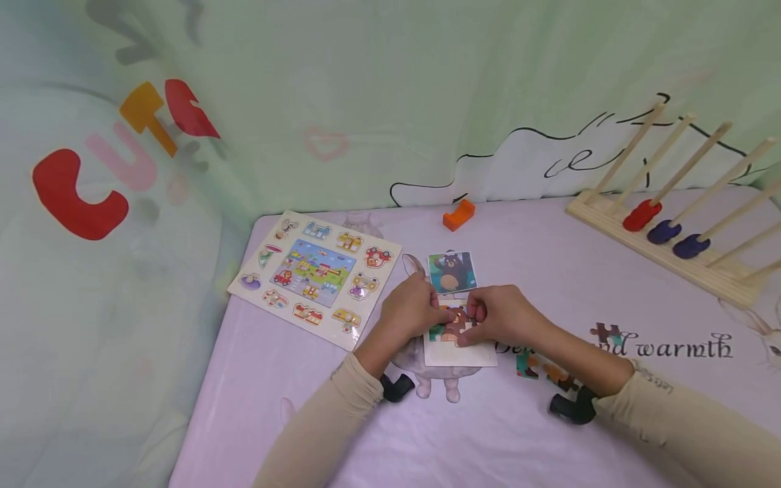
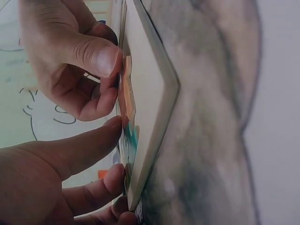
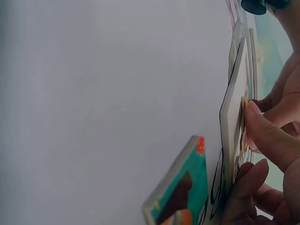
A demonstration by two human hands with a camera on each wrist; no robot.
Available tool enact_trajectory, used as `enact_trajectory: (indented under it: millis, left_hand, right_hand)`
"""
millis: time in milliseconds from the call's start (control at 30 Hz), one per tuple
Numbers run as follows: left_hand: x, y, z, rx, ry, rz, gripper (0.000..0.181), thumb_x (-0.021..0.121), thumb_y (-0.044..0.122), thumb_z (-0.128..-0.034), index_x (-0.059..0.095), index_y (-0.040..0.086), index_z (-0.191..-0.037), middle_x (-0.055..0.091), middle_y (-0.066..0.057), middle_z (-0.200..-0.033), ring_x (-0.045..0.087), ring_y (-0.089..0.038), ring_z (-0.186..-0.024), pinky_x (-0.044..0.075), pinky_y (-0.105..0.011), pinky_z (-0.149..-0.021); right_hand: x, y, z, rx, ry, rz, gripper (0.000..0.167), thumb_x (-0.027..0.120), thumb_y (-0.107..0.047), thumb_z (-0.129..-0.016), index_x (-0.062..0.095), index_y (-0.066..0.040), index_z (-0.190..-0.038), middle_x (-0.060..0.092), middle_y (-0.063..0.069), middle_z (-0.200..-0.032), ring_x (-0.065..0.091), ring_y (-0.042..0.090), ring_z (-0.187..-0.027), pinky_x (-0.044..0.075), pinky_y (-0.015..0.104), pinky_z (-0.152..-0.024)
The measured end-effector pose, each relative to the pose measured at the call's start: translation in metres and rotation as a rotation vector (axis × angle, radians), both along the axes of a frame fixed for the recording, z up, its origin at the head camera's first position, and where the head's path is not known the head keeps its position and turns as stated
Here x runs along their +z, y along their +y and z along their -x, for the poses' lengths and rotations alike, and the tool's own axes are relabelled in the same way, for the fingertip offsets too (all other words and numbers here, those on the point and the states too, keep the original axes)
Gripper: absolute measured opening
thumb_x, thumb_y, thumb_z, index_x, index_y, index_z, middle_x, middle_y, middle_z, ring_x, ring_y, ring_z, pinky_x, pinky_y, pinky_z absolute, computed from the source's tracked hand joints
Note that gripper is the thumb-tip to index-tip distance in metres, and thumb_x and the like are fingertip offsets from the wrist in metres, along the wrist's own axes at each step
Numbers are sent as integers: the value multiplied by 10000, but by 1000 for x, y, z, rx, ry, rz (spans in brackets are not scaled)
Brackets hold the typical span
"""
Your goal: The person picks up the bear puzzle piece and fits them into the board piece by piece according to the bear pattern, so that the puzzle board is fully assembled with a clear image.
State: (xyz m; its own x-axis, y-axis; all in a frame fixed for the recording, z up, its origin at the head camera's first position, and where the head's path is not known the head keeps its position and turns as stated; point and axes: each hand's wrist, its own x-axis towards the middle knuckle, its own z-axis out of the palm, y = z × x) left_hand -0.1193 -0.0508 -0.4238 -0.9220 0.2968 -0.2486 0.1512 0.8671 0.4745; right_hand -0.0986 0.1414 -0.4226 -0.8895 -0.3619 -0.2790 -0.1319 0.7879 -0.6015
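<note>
1. The counter (image 1: 476, 447) has a pale lilac cover, softly creased near its front and printed with a grey rabbit and black lettering that ends in "warmth".
2. A light green curtain (image 1: 366, 102) hangs behind it, with a faint pink heart (image 1: 327, 144) and a black line drawing. At left, a pale cloth bears colourful letters (image 1: 51, 190).
3. The bear puzzle (image 1: 460, 354) lies flat at mid-counter, over the printed rabbit, its white lower part uncovered.
4. The left hand (image 1: 410, 306) grips the puzzle at its left edge, thumb on the pieces and fingers curled at the side.
5. The right hand (image 1: 503, 312) holds its right side between thumb and bent fingers, the thumb on the pieces.
6. Just beyond lies a bear card (image 1: 452, 271); farther back, an orange block (image 1: 458, 215).
7. Loose pieces (image 1: 527, 364) lie around the right forearm, partly hidden by it.
8. A vehicle board (image 1: 314, 271) rests at left; a wooden peg stand (image 1: 671, 261) with red and blue beads stands at right.
</note>
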Motion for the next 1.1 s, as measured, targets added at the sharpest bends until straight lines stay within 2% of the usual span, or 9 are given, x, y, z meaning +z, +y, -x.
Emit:
enact_trajectory:
  millis: [200, 467, 733, 933, 1100]
  left_hand:
    - [1, 2, 0, 1, 10, 38, 438, 848, 478, -804, 603, 172, -608, 555, 44, -686, 520, -101, -602, 346, -243, -464]
    - [4, 2, -1, 16, -7, 33, 434, 850, 468, -804, 605, 163, -615, 556, 34, -665, 528, -106, -591, 348, -248, -460]
    - [3, -1, 1, -21, -38, 19, 359, 894, 384, -774, 621, 174, -672, 577, 31, -714, 544, -123, -664, 384, -250, -524]
    - [2, -4, 2, -37, -35, 2, 366, 905, 393, -759, 621, 173, -685, 580, 25, -746, 549, -128, -684, 385, -247, -541]
    - [3, -4, 1, -44, -24, -14, 374, 920, 384, -738, 620, 166, -688, 563, 24, -796, 538, -122, -702, 379, -234, -552]
  right_hand:
    - [0, -2, 0, -10, 2, -12, 445, 949, -381, -685, 617, -125, -833, 535, 6, -709, 501, 162, -688, 372, 265, -561]
    - [-1, -4, -1, -10, 24, -17, 462, 953, -387, -678, 613, -114, -831, 522, 5, -686, 490, 158, -672, 356, 265, -550]
    - [-1, -5, -1, -4, 35, -18, 459, 957, -373, -675, 611, -109, -821, 522, 4, -681, 489, 159, -665, 356, 256, -547]
    - [0, -3, 1, 4, 16, -20, 397, 946, -316, -704, 619, -120, -815, 524, 4, -697, 497, 160, -681, 376, 251, -563]
    - [1, -3, 2, 1, 15, -25, 407, 948, -325, -697, 612, -118, -795, 517, 7, -679, 493, 163, -671, 365, 264, -560]
